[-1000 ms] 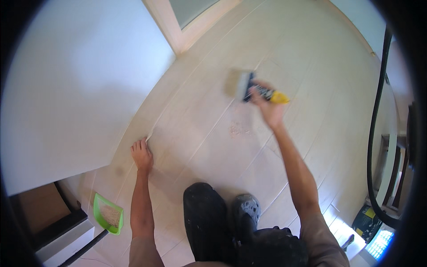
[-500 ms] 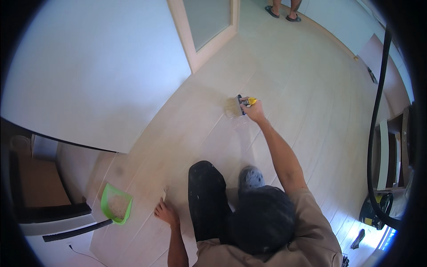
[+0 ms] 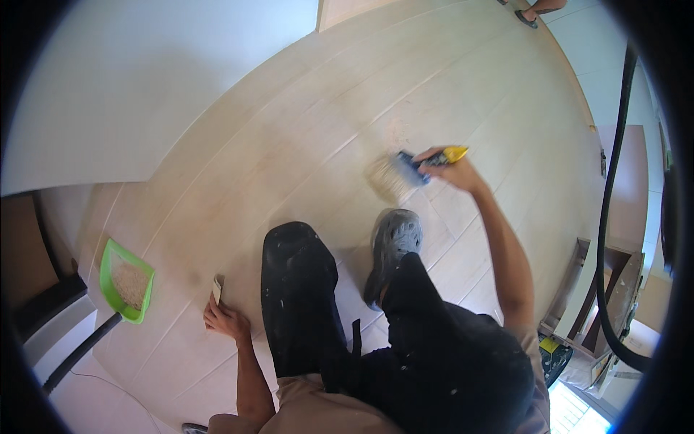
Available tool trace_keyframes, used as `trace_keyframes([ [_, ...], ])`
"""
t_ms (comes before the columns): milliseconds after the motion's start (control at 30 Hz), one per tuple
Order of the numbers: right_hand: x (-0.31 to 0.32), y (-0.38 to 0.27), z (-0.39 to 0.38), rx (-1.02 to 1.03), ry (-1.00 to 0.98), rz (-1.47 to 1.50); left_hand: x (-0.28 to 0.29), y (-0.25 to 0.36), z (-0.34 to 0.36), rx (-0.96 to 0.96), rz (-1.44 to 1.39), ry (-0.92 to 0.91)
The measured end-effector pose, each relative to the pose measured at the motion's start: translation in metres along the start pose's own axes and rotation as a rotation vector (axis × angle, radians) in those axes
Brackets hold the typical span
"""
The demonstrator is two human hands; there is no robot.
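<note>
My right hand (image 3: 447,171) grips a wide brush (image 3: 392,179) with pale bristles, a dark ferrule and a yellow handle end. Its bristles rest on the pale plank floor (image 3: 303,170), just ahead of my grey clog (image 3: 396,239); motion blurs them a little. A faint patch of pinkish dust (image 3: 397,132) lies beyond the brush. Low at the left, my left hand (image 3: 225,319) holds a small flat pale piece (image 3: 217,288) close to the floor; its exact kind cannot be made out. To the left of that hand sits a green dustpan (image 3: 148,293) with a black handle, holding light brown debris.
A large white panel (image 3: 173,87) borders the floor at upper left. Another person's sandaled foot (image 3: 527,17) shows at the far right. A black cable (image 3: 614,181) hangs along the right side, before a wooden box-like frame (image 3: 600,289). A thin cord (image 3: 119,387) runs at lower left.
My view has shifted, so the surroundings sit differently in it. The brush has come closer to my clog, still in my right hand. My left hand keeps the pale piece near the floor.
</note>
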State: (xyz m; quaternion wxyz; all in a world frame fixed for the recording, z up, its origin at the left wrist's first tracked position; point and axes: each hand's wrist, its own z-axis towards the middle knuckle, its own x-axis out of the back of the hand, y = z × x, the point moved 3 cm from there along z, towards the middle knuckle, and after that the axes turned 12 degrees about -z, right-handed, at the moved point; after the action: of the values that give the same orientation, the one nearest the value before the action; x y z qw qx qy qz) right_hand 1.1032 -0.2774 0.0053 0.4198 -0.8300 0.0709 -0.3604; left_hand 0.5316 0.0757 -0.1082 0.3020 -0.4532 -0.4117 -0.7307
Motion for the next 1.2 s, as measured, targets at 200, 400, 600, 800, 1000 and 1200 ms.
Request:
trace_keyframes([
  [200, 0.104, 0.021, 0.078, -0.036, 0.182, -0.099, -0.013, -0.028, -0.013, 0.029, 0.058, -0.002],
  [400, 0.051, -0.071, 0.057, 0.442, -0.027, -0.191, -0.011, -0.016, -0.007, 0.058, 0.060, -0.044],
  [600, -0.059, -0.080, 0.101, 0.720, -0.478, 0.148, -0.013, -0.032, -0.014, 0.073, 0.143, -0.035],
  [800, 0.067, -0.027, 0.132, 0.369, -0.259, -0.205, -0.007, -0.032, -0.010, 0.109, 0.166, -0.050],
  [1000, 0.129, -0.044, 0.116, 0.438, -0.124, -0.434, -0.011, -0.035, -0.010, 0.093, 0.167, -0.045],
  [1200, 0.006, -0.097, 0.088, 0.825, -0.322, 0.138, -0.013, -0.026, -0.008, 0.068, 0.169, -0.025],
])
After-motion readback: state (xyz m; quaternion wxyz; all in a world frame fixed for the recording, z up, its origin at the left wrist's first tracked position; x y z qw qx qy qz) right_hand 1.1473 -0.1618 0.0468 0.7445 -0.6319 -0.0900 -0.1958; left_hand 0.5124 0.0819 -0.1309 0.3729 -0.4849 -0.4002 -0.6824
